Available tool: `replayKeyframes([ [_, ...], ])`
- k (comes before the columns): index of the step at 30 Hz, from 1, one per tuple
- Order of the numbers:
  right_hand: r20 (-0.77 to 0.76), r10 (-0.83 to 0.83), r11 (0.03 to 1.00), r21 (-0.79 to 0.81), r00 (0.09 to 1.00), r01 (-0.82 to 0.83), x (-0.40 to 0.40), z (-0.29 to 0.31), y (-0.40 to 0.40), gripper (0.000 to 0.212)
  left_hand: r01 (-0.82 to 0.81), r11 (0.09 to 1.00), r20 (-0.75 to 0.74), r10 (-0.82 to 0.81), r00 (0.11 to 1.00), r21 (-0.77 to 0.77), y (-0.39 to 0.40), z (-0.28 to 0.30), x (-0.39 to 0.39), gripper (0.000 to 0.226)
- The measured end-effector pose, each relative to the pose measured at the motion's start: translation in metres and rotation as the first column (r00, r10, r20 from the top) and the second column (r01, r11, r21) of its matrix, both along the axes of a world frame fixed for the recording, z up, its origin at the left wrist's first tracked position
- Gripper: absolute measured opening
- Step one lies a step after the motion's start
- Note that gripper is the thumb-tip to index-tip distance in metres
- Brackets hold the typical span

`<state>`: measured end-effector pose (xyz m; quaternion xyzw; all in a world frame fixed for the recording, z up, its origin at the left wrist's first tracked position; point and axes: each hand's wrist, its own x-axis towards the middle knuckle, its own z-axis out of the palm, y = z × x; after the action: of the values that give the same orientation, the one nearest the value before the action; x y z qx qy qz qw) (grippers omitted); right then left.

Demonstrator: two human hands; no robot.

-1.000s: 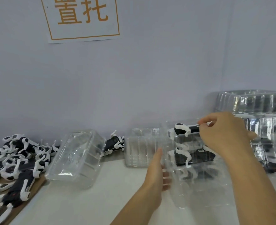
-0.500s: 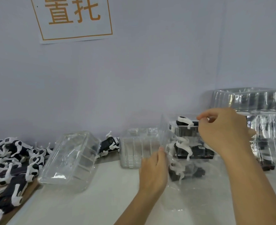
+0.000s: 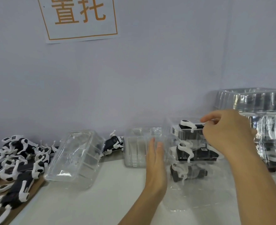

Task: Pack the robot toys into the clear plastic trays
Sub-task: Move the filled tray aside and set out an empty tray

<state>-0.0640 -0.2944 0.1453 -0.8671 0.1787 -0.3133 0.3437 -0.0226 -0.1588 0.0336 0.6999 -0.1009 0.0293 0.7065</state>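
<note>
A clear plastic tray (image 3: 197, 197) stands tilted up on the white table, holding three black-and-white robot toys in its slots. My left hand (image 3: 156, 161) lies flat with straight fingers against the tray's left wall. My right hand (image 3: 226, 135) is at the tray's top, its fingers curled round the rear of the top robot toy (image 3: 188, 125). The middle toy (image 3: 195, 152) and the lower toy (image 3: 186, 173) sit below it. An empty tray (image 3: 75, 158) lies tilted to the left. A pile of loose robot toys (image 3: 13, 161) covers the far left.
A stack of empty trays (image 3: 137, 148) stands behind my left hand, with one toy (image 3: 114, 143) beside it. Filled and stacked trays (image 3: 267, 127) rise at the right against the wall. A paper sign (image 3: 80, 18) hangs on the wall.
My left hand has slid up along the tray's left wall. My right hand stays at the top toy. The camera view has shifted a little.
</note>
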Motion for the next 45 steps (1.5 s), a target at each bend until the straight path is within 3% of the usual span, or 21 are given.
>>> replayKeyframes([
  [8,0.211,0.215,0.976,-0.08,0.954,-0.202,-0.001,0.003,0.024,0.019,0.035,0.992,0.115,-0.05,0.992,0.125,-0.003,-0.002,0.002,0.06],
  [10,0.244,0.248,0.967,-0.119,0.938,-0.225,0.001,0.004,0.032,0.019,-0.027,0.991,0.137,0.009,0.99,0.131,0.002,0.0,0.001,0.061],
  [12,0.279,0.293,0.954,-0.154,0.914,-0.259,0.004,0.004,0.039,0.02,-0.198,0.969,0.193,0.168,0.967,0.15,0.014,0.005,0.003,0.052],
  [14,0.326,0.344,0.937,-0.182,0.881,-0.299,0.005,0.004,0.047,0.021,-0.438,0.863,0.325,0.351,0.878,0.25,0.038,0.013,0.01,0.051],
  [16,0.378,0.376,0.925,-0.207,0.846,-0.318,0.006,0.003,0.058,0.022,-0.669,0.656,0.463,0.5,0.732,0.35,0.07,0.022,0.02,0.053],
  [19,0.424,0.415,0.909,-0.23,0.805,-0.347,0.006,0.002,0.077,0.023,-0.794,0.369,0.449,0.675,0.586,0.482,0.12,0.024,0.03,0.058],
  [22,0.394,0.491,0.87,-0.268,0.777,-0.414,0.008,-0.004,0.096,0.024,-0.71,0.251,0.357,0.726,0.587,0.658,0.156,0.01,0.031,0.067],
  [26,0.247,0.627,0.778,-0.252,0.739,-0.576,0.012,-0.018,0.12,0.026,-0.662,0.186,0.41,0.656,0.634,0.726,0.177,-0.005,0.031,0.044],
  [29,0.123,0.685,0.723,-0.237,0.718,-0.649,0.016,-0.03,0.13,0.025,-0.686,0.236,0.413,0.649,0.638,0.688,0.18,0.005,0.029,0.029],
  [31,0.098,0.701,0.71,-0.188,0.706,-0.679,0.018,-0.033,0.134,0.024,-0.729,0.299,0.404,0.674,0.618,0.616,0.182,0.019,0.025,0.033],
  [37,0.131,0.692,0.689,0.173,0.71,-0.704,0.02,-0.033,0.138,0.028,-0.761,0.566,0.448,0.618,0.646,0.317,0.183,0.072,0.001,0.029],
  [39,0.143,0.678,0.654,0.331,0.721,-0.68,0.018,-0.033,0.141,0.033,-0.659,0.725,0.4,0.553,0.731,0.201,0.182,0.082,-0.009,0.022],
  [41,0.217,0.662,0.572,0.472,0.717,-0.671,0.016,-0.029,0.144,0.017,-0.502,0.861,0.333,0.451,0.828,0.08,0.18,0.087,-0.017,0.02],
  [43,0.332,0.666,0.456,0.527,0.668,-0.717,0.013,-0.025,0.146,0.017,-0.352,0.934,0.311,0.319,0.895,0.054,0.175,0.086,-0.021,0.018],
  [45,0.381,0.669,0.424,0.509,0.638,-0.749,0.011,-0.021,0.145,0.021,-0.254,0.967,0.278,0.237,0.931,0.026,0.169,0.082,-0.021,0.017],
])
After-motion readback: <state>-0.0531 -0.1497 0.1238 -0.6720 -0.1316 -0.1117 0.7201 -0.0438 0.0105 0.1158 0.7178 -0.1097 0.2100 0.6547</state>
